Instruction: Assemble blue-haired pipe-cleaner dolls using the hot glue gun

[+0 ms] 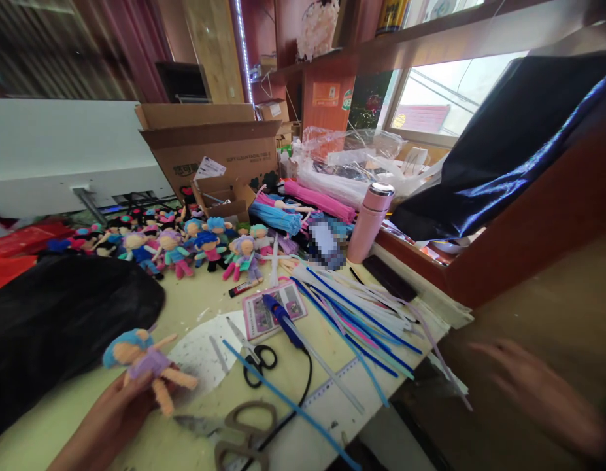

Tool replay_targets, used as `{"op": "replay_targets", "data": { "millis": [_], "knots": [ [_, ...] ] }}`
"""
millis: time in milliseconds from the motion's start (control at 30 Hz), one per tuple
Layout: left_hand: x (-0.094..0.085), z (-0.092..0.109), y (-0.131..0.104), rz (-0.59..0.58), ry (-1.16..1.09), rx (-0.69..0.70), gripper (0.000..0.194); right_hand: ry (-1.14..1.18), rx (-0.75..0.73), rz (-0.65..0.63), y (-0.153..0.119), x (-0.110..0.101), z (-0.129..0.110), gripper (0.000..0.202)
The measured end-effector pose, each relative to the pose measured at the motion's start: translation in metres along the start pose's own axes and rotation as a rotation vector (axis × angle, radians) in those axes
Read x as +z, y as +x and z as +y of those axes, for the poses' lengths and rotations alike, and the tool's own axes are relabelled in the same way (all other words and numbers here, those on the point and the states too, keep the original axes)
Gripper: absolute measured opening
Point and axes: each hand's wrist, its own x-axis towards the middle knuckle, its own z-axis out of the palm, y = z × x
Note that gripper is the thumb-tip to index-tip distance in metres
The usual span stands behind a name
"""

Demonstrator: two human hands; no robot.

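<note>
One small fuzzy doll with a bright blue cap of hair, a lilac top and peach limbs point(148, 365) is in the left hand point(117, 411), which pinches its torso between thumb and fingers from below and to the left. The doll lies tilted over the fingertips, its head to the left, one arm reaching up to the right and its legs pointing right and down, past the hand. Well apart, beyond the right edge of the pale yellow tabletop point(195, 288), the right hand point(533, 389) is blurred but open, its fingers stretched out, touching nothing visible. Just beside the doll are a rounded white sheet point(197, 356) and large scissors with grey-beige handles point(251, 418). Farther right lie slim scissors with black looped handles point(256, 360), a long light-blue fuzzy stem point(293, 402) and a dark-blue glue gun with a black cord point(284, 320), which rests across a pink-bordered card point(253, 313). Behind these, a crowd of small multicoloured dolls point(209, 248) stands and lies in front of a brown cardboard box point(219, 154), with a pink metal-capped bottle point(369, 226) upright to the right.
</note>
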Motion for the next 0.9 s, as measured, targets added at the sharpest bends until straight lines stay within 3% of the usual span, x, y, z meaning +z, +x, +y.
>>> {"op": "replay_targets", "data": {
  "millis": [67,133,200,367,500,667,767,900],
  "knots": [
    [0.001,0.000,-0.001,-0.006,0.002,0.020,0.046,0.033,-0.045,-0.073,0.001,-0.002,-0.010,0.035],
    [0.002,-0.001,-0.002,0.011,-0.009,0.053,0.045,-0.053,0.081,-0.056,0.009,-0.003,-0.038,0.018],
    [0.001,-0.002,-0.002,0.020,-0.018,0.064,0.045,-0.061,0.099,0.012,0.021,0.001,-0.077,0.015],
    [0.000,0.000,-0.001,0.003,-0.030,0.000,0.046,0.128,-0.194,0.105,0.064,0.033,-0.178,0.029],
    [0.003,-0.001,-0.003,0.011,-0.038,0.040,0.044,0.234,-0.344,0.114,0.113,0.076,-0.233,0.021],
    [0.003,-0.005,-0.003,0.008,-0.052,0.072,0.044,0.308,-0.320,0.052,0.154,0.138,-0.254,0.049],
    [0.003,-0.006,-0.003,0.043,-0.060,0.072,0.044,0.287,-0.303,0.124,0.154,0.170,-0.247,0.059],
    [0.003,-0.006,-0.002,0.061,-0.056,0.062,0.045,0.288,-0.389,0.215,0.145,0.199,-0.235,0.068]
  ]
}}
